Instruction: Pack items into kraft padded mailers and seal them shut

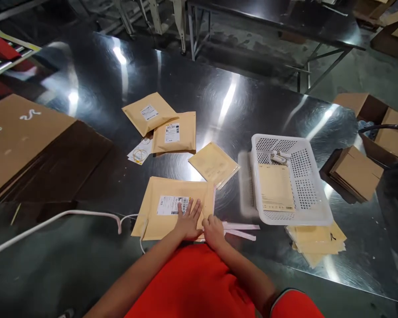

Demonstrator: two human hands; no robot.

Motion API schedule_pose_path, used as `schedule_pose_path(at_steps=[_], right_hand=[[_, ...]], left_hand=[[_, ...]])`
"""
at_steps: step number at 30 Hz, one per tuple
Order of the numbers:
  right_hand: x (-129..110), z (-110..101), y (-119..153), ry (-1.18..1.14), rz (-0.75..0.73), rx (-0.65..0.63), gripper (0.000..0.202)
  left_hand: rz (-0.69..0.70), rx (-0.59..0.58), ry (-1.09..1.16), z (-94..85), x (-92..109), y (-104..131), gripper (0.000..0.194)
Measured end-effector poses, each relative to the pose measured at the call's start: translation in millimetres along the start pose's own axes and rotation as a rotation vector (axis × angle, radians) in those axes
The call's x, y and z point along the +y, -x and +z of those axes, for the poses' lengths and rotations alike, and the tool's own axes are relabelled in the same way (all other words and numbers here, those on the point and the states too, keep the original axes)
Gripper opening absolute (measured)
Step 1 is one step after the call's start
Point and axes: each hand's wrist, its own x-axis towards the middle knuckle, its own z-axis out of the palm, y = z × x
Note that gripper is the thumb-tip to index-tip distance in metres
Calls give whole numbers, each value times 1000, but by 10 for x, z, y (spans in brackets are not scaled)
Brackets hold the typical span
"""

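Observation:
A yellow-brown padded envelope (pixel 151 224) with a white barcode label (pixel 166 205) lies flat at the table's near edge. My left hand (pixel 187 221) is spread open on it, fingertips over the label. At the envelope's right edge, my right hand (pixel 213 230) is closed, with its curled fingers at the flap; their exact grip is partly hidden. Two pale pink strips (pixel 241 227) stick out to the right from beside that hand. A smaller yellow-brown envelope (pixel 214 163) in a clear sleeve lies just beyond.
Two labelled padded envelopes (pixel 174 132) overlap farther back, beside white cards (pixel 141 151). A white plastic basket (pixel 313 185) at right holds a flat packet and small items. Flat envelopes (pixel 318 240) lie below it. Cardboard stacks (pixel 23 141) flank the shiny metal table (pixel 99 176); a white cable (pixel 69 213) runs left.

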Motion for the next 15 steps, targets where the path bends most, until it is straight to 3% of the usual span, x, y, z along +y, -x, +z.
schedule_pose_path(at_steps=[3, 5, 8, 9, 11, 15], right_hand=[[12, 133, 328, -11, -54, -35, 12], [38, 137, 347, -19, -41, -26, 12], [76, 106, 289, -94, 101, 12, 22], [90, 101, 274, -153, 165, 20, 26], [134, 104, 258, -296, 269, 20, 28], [329, 122, 231, -506, 297, 45, 15]], left_hand=[[49, -31, 58, -115, -47, 41, 99], [-33, 116, 145, -197, -164, 117, 86], [-497, 503, 454, -317, -468, 266, 70], [-642, 581, 567, -356, -584, 312, 70], [-781, 606, 745, -435, -792, 389, 71], [-737, 483, 1015, -586, -946, 514, 51]])
